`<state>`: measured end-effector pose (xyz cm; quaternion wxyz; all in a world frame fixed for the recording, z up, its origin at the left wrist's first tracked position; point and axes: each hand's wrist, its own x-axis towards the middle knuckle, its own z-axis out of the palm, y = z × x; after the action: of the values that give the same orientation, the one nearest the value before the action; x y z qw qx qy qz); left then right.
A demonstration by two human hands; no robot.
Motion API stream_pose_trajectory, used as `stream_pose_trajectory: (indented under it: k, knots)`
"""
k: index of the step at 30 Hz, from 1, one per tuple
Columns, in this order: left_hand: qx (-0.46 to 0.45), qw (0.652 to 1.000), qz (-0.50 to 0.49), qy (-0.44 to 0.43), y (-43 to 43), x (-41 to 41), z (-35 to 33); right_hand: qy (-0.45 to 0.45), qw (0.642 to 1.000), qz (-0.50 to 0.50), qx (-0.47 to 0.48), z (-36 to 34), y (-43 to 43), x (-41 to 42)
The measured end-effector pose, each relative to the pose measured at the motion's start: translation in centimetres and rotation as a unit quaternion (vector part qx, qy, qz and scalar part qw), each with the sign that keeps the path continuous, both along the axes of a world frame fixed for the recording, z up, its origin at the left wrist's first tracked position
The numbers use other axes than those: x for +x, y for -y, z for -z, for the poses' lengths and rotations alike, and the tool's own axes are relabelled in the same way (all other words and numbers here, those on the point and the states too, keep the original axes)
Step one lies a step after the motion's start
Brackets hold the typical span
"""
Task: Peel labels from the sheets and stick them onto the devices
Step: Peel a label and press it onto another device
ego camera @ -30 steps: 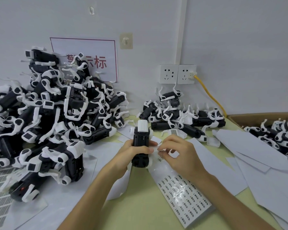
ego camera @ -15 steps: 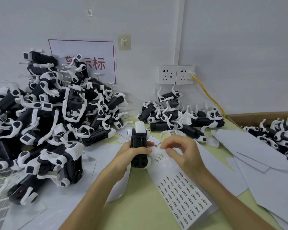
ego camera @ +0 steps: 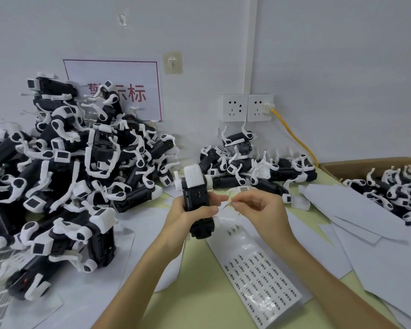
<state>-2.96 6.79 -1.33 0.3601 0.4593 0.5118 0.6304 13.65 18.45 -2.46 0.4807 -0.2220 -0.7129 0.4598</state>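
Device, black body with a white cap, is held upright above the table. Left hand grips its middle, fingers wrapped round it.

Head view: against a second ago, right hand is off the label sheet and up beside the device. Thumb and forefinger are pressed together on a small pale label, hard to make out. The device also sits higher. Judgement: peel done, sticking comes next. Sheet lies flat under the right wrist, many rows unpeeled.
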Motion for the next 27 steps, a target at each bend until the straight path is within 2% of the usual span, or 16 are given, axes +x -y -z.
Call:
stream_pose_trajectory:
  k: [8, 17, 20, 27]
  knots:
    - [-0.032, 0.999, -0.008, -0.008, 0.12, 0.63, 0.05, 0.005, 1.0, -0.005, 0.005, 0.06, -0.29, -0.02]
    - [-0.022, 1.0, 0.013, 0.007, 0.04, 0.67, -0.1, -0.02, 1.0, 0.003, -0.014, 0.17, -0.1, -0.22]
    - [-0.015, 1.0, 0.008, 0.008, 0.02, 0.6, -0.08, 0.009, 0.999, 0.04, 0.022, 0.29, -0.16, -0.2]
    - [-0.026, 1.0, 0.0, -0.007, -0.02, 0.59, 0.03, 0.05, 0.993, 0.058, 0.095, 0.45, 0.04, -0.13]
